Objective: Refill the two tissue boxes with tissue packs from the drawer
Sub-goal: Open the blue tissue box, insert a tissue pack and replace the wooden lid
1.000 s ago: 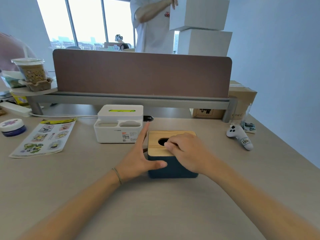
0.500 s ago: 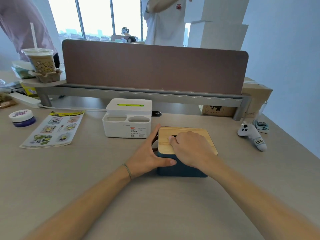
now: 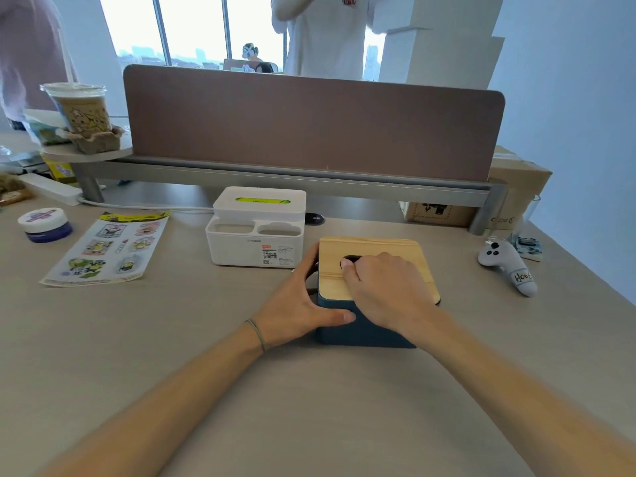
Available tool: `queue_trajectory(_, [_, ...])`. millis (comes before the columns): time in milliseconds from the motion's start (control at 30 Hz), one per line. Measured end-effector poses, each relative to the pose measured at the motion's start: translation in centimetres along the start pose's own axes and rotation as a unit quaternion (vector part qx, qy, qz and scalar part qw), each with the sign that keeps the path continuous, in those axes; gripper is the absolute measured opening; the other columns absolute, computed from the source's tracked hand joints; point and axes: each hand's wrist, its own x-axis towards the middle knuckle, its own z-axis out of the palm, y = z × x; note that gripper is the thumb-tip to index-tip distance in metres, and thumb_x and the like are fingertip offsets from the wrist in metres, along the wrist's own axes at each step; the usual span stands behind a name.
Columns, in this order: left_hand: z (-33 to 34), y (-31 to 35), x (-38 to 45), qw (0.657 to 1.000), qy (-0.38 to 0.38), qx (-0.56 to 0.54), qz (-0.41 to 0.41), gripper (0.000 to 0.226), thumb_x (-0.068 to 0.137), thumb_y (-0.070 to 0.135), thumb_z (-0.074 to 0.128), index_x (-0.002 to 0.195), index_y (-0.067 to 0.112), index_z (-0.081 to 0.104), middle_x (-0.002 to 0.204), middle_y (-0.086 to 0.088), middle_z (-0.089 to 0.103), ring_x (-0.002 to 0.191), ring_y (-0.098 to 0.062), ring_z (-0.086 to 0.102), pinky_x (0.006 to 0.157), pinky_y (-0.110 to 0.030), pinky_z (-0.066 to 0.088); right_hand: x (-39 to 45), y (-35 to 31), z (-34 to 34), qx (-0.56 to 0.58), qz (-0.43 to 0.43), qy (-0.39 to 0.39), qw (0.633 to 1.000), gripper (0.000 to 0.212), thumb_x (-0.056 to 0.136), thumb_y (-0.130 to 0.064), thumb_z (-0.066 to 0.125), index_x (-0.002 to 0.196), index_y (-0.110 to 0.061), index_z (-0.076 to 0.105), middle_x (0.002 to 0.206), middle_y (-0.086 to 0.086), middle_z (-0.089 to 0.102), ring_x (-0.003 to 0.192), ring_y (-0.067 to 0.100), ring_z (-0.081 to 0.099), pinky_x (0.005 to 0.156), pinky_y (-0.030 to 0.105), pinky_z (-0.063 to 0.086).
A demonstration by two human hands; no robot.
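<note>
On desk (image 3: 137, 339) | left hand (image 3: 296, 304) grip braces blue box (image 3: 361, 330) | right hand (image 3: 389, 290) fingers hooked in wooden lid (image 3: 371, 249)

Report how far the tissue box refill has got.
Done: nothing visible; no tissue pack is out on the desk. In hand: the left hand braces the blue box while the right hand hooks its fingers into the slot of the wooden lid, which sits slightly askew. Left: refill this box, then the white box, its lid on.
</note>
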Motion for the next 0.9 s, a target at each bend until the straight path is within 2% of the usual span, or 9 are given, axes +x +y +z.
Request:
queue_trajectory(133, [0.0, 0.2, -0.2, 1.000, 0.000, -0.007, -0.009, 0.121, 0.062, 0.038, 0.093, 0.156, 0.036, 0.018, 0.148, 0.017, 0.047, 0.140, -0.001, 0.039, 0.117, -0.042, 0.037, -0.3, 0.1, -0.3, 0.085, 0.008, 0.045, 0.995, 0.057, 0.104, -0.045, 0.025, 0.070, -0.021, 0.063, 0.062, -0.005, 0.057, 0.059, 0.012, 0.056, 0.057, 0.032, 0.045])
queue_trajectory(233, [0.0, 0.6, -0.6, 1.000, 0.000, -0.008, -0.014, 0.123, 0.063, 0.040, 0.093, 0.157, 0.036, 0.015, 0.153, 0.017, 0.041, 0.142, 0.001, 0.034, 0.117, -0.043, 0.036, -0.3, 0.2, -1.3, 0.160, 0.009, 0.091, 0.983, 0.053, 0.104, -0.043, 0.032, 0.070, -0.021, 0.065, 0.061, -0.005, 0.059, 0.058, 0.013, 0.056, 0.057, 0.036, 0.047])
queue_trajectory(300, [-0.1, 1.1, -0.8, 1.000, 0.008, -0.003, -0.007, 0.131, 0.062, 0.046, 0.092, 0.158, 0.038, 0.004, 0.157, 0.018, 0.033, 0.144, 0.001, 0.031, 0.119, -0.044, 0.034, -0.4, 0.3, -2.2, 0.183, -0.012, 0.112, 0.977, 0.049, 0.104, -0.041, 0.038, 0.064, -0.026, 0.060, 0.056, -0.008, 0.055, 0.054, 0.012, 0.054, 0.052, 0.031, 0.041])
queue_trajectory(367, [-0.5, 2.2, -0.9, 0.999, 0.040, 0.018, 0.019, 0.136, 0.060, 0.058, 0.088, 0.157, 0.041, -0.005, 0.160, 0.021, 0.025, 0.147, 0.000, 0.025, 0.120, -0.046, 0.030, -0.7, 0.6, -3.2, 0.176, -0.035, 0.123, 0.976, 0.050, 0.103, -0.039, 0.044, 0.054, -0.034, 0.048, 0.049, -0.011, 0.047, 0.049, 0.010, 0.048, 0.048, 0.024, 0.029])
queue_trajectory(433, [-1.2, 3.7, -0.8, 0.995, 0.077, 0.039, 0.053, 0.136, 0.059, 0.064, 0.085, 0.158, 0.039, -0.004, 0.160, 0.024, 0.021, 0.147, 0.003, 0.022, 0.121, -0.045, 0.029, -0.7, 1.0, -4.1, 0.163, -0.039, 0.121, 0.978, 0.051, 0.102, -0.039, 0.046, 0.051, -0.034, 0.043, 0.047, -0.011, 0.045, 0.047, 0.011, 0.045, 0.047, 0.024, 0.024])
queue_trajectory(500, [-1.7, 5.4, -0.5, 0.991, 0.082, 0.070, 0.081, 0.133, 0.060, 0.060, 0.086, 0.158, 0.038, 0.000, 0.160, 0.021, 0.023, 0.147, 0.002, 0.024, 0.121, -0.043, 0.029, -0.7, 1.7, -4.4, 0.159, -0.033, 0.113, 0.980, 0.050, 0.101, -0.042, 0.046, 0.052, -0.032, 0.046, 0.048, -0.009, 0.048, 0.048, 0.012, 0.047, 0.048, 0.026, 0.026])
queue_trajectory(633, [-1.0, 8.0, -0.1, 0.987, 0.037, 0.125, 0.093, 0.129, 0.061, 0.055, 0.088, 0.156, 0.045, 0.001, 0.155, 0.014, 0.033, 0.143, -0.004, 0.032, 0.119, -0.034, 0.029, -1.5, 3.5, -4.9, 0.149, -0.029, 0.115, 0.982, 0.048, 0.100, -0.047, 0.045, 0.060, -0.025, 0.061, 0.051, -0.006, 0.054, 0.050, 0.013, 0.050, 0.051, 0.034, 0.038])
queue_trajectory(733, [0.7, 9.4, 0.4, 0.982, 0.026, 0.157, 0.100, 0.125, 0.062, 0.058, 0.086, 0.155, 0.047, 0.003, 0.153, 0.009, 0.037, 0.140, -0.010, 0.037, 0.116, -0.036, 0.033, -3.0, 5.4, -5.6, 0.134, -0.020, 0.112, 0.984, 0.047, 0.099, -0.049, 0.043, 0.069, -0.024, 0.069, 0.055, -0.006, 0.059, 0.053, 0.013, 0.054, 0.052, 0.036, 0.045])
queue_trajectory(900, [5.0, 12.1, 1.5, 0.972, -0.054, 0.197, 0.113, 0.115, 0.069, 0.054, 0.084, 0.156, 0.043, 0.009, 0.158, 0.011, 0.032, 0.139, -0.009, 0.034, 0.109, -0.026, 0.029, -6.2, 9.7, -6.4, 0.112, 0.001, 0.098, 0.989, 0.045, 0.098, -0.045, 0.047, 0.063, -0.023, 0.065, 0.055, -0.005, 0.057, 0.054, 0.011, 0.053, 0.056, 0.040, 0.047])
